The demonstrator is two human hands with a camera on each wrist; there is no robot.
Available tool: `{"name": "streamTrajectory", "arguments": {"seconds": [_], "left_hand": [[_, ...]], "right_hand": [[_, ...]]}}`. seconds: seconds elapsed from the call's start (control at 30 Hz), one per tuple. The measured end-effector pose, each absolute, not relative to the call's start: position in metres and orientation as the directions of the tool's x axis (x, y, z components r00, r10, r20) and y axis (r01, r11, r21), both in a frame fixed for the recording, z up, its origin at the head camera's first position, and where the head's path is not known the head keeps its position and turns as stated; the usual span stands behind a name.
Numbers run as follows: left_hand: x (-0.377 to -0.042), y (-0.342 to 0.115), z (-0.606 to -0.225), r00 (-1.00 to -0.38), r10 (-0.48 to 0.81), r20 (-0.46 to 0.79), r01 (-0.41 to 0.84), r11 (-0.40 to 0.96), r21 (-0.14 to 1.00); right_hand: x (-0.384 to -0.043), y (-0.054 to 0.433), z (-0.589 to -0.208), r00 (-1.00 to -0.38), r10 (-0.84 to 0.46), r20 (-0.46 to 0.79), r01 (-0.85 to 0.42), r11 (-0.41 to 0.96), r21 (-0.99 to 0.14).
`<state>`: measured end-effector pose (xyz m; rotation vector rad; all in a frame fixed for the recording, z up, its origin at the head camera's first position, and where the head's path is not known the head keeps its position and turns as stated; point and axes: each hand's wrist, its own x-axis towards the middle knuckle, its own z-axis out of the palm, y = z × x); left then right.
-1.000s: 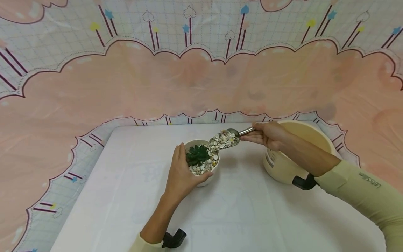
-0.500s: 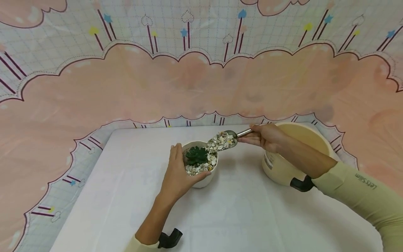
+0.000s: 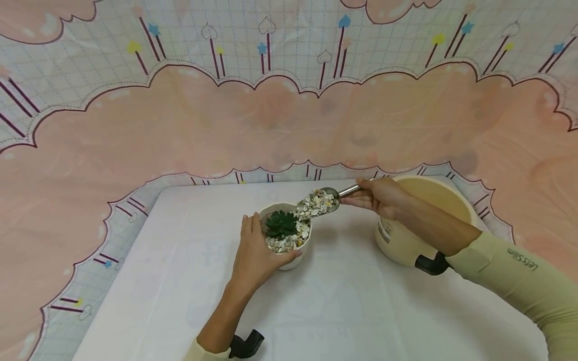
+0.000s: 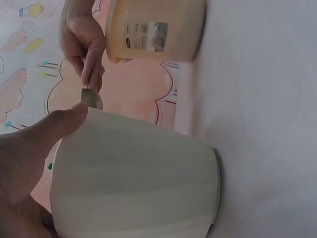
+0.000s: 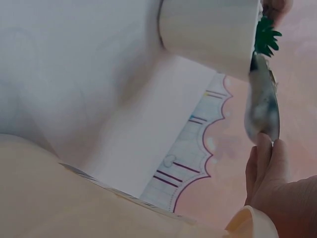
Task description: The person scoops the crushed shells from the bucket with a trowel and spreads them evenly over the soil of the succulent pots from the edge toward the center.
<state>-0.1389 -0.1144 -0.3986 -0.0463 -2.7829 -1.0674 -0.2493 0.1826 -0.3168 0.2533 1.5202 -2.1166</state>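
A white flowerpot (image 3: 294,261) stands on the table, with a green succulent (image 3: 281,224) and pale pebbles inside. My left hand (image 3: 254,253) grips the pot at its left side, thumb along the near rim, as the left wrist view also shows with the thumb on the pot wall (image 4: 133,173). My right hand (image 3: 384,197) pinches the handle of a metal scoop (image 3: 334,194) heaped with pebbles (image 3: 317,202). The scoop's tip lies at the pot's right rim, tilted slightly down. In the right wrist view the underside of the scoop (image 5: 263,106) shows beside the succulent (image 5: 267,37).
A cream bucket (image 3: 399,245) with a label stands at the right, under my right forearm; what it contains is hidden. The white table (image 3: 194,281) meets a patterned pink cloth (image 3: 271,125) behind. Each wrist carries a black mount (image 3: 431,263).
The head view has tilted slightly, shifting the scene down a little. My left fingers have slipped a little lower against the pot. The scoop stays at the rim with pebbles in it.
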Motion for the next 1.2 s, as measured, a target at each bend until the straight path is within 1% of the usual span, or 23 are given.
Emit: {"name": "streamTrajectory", "arguments": {"seconds": [0.2,0.43,0.87,1.03,1.2], "left_hand": [[-0.139,-0.12,-0.398,-0.986,0.007,0.164,0.116,0.735,0.668],[-0.139,-0.124,-0.399,-0.987,0.018,0.16,0.123,0.723,0.68],[-0.144,-0.134,-0.402,-0.988,0.077,0.134,0.149,0.698,0.7],[-0.137,-0.127,-0.402,-0.99,0.026,0.138,0.118,0.687,0.717],[-0.132,-0.119,-0.405,-0.983,-0.02,0.183,0.12,0.68,0.723]], "right_hand": [[-0.248,0.182,-0.317,-0.856,-0.292,-0.427,0.494,-0.213,-0.843],[-0.246,0.181,-0.318,-0.871,-0.294,-0.394,0.457,-0.19,-0.869],[-0.242,0.179,-0.319,-0.884,-0.29,-0.366,0.431,-0.207,-0.878],[-0.241,0.18,-0.32,-0.882,-0.291,-0.371,0.436,-0.205,-0.876],[-0.24,0.18,-0.32,-0.887,-0.296,-0.354,0.419,-0.196,-0.886]]}}
